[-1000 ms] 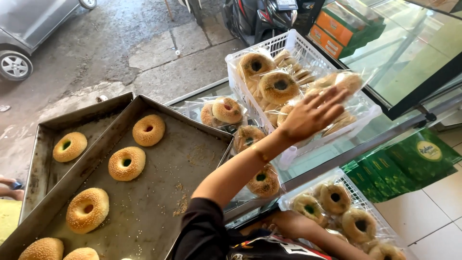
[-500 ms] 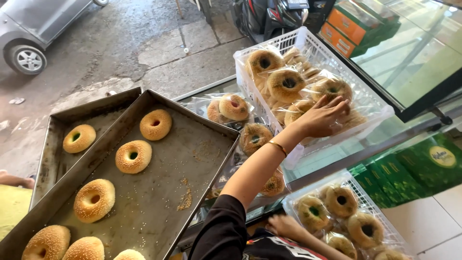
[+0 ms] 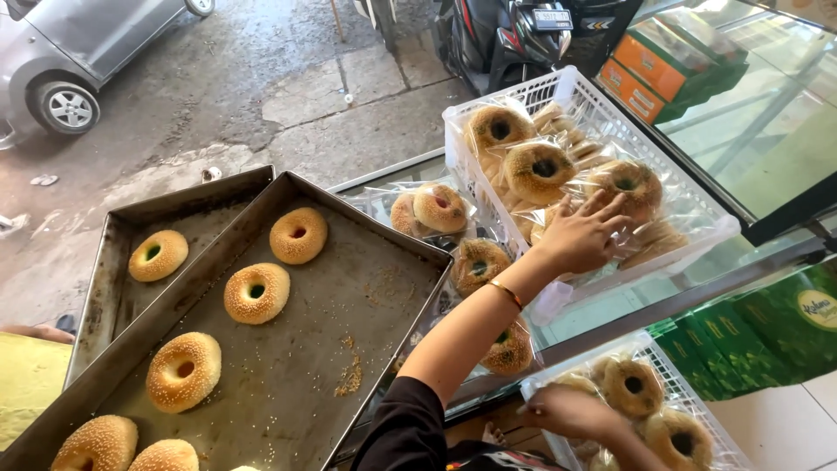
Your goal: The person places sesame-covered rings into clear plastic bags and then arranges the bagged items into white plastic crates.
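Under the left hand [image 3: 580, 234], fingers spread (palm down), bagged sesame rings [image 3: 632, 187] in a white basket [image 3: 558, 87].

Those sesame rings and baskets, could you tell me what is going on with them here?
A person is sorting bagged sesame bread rings. The left hand rests on the plastic-wrapped rings in the upper white basket on a glass counter. The right hand is at a lower white basket of rings. Beside them, two metal baking trays, the nearer tray in front, hold loose unwrapped rings.

Left hand [image 3: 582, 234] flat on bagged sesame rings [image 3: 628, 187] — white basket [image 3: 558, 87]
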